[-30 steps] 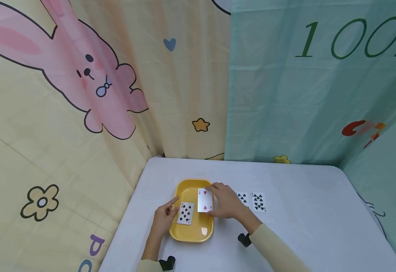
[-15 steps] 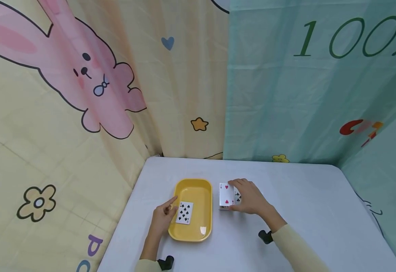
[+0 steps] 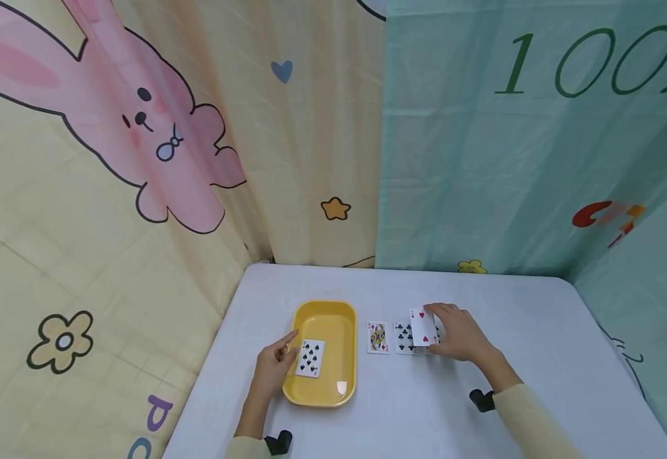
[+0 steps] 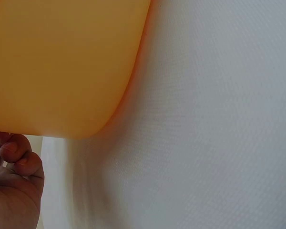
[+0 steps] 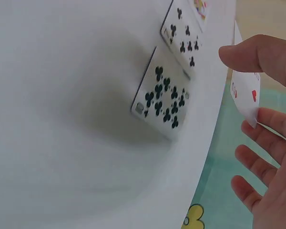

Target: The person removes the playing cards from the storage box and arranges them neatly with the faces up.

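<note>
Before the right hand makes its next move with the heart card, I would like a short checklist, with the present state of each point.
1. Heart card held by the right hand: ok, between thumb and fingers.
2. Heart card face up: ok, hearts visible from above.
3. Heart card lifted off the two club cards: ok, the right wrist view shows it apart from them.
4. Club cards not touching each other: cannot tell, their edges lie very close.
5. Left hand at the tray: ok, at its left rim; firmness of hold, cannot tell.
6. Tray emptied: not ok, a spade card lies in it.
</note>
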The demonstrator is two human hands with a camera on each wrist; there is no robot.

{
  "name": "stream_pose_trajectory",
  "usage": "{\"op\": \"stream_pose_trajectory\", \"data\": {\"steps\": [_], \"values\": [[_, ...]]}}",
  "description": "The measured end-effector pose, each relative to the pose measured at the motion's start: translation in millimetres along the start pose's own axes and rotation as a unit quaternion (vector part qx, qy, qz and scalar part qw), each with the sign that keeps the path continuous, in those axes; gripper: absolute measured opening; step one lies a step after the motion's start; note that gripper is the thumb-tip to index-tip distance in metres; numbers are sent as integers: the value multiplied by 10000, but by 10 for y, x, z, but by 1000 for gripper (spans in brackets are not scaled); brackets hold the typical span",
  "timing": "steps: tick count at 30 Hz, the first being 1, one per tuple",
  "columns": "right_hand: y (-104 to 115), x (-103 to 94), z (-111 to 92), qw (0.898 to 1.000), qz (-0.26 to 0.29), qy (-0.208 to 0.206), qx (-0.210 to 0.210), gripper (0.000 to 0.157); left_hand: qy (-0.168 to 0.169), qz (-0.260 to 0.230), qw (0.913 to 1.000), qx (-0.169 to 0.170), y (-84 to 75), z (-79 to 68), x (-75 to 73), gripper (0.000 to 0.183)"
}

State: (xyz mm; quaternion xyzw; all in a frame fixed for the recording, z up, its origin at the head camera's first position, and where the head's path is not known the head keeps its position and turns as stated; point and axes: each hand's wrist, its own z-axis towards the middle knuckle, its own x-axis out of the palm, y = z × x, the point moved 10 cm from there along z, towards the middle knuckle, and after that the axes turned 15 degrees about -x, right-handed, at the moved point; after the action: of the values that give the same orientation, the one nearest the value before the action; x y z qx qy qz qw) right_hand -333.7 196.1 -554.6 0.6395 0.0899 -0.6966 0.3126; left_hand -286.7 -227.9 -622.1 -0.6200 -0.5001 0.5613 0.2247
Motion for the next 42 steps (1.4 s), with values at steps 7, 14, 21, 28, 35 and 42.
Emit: {"op": "stream_pose_trajectory", "data": {"steps": [7, 14, 21, 28, 35, 42], "values": [[-372, 16, -203, 9990, -55, 168, 406, 85, -21, -49, 10000, 50, -15, 8, 0, 42], [-494, 38, -388, 9991, -111, 161, 382, 83, 24, -43, 10000, 69, -11, -4, -11, 42], [-640, 127, -522, 9982, -88, 268, 532, 83, 1, 19, 10000, 73, -1, 8, -8, 41], [-779, 209, -578, 9970, -125, 353, 677, 83, 16, -63, 9999, 100, -7, 19, -2, 41], [-851, 271, -592, 9965, -114, 319, 762, 80, 55, -85, 9999, 44, 1, 7, -7, 42], [-888, 308, -580, 9956, -43, 315, 881, 81, 24, -23, 10000, 48, 2, 3, -3, 41]]}}
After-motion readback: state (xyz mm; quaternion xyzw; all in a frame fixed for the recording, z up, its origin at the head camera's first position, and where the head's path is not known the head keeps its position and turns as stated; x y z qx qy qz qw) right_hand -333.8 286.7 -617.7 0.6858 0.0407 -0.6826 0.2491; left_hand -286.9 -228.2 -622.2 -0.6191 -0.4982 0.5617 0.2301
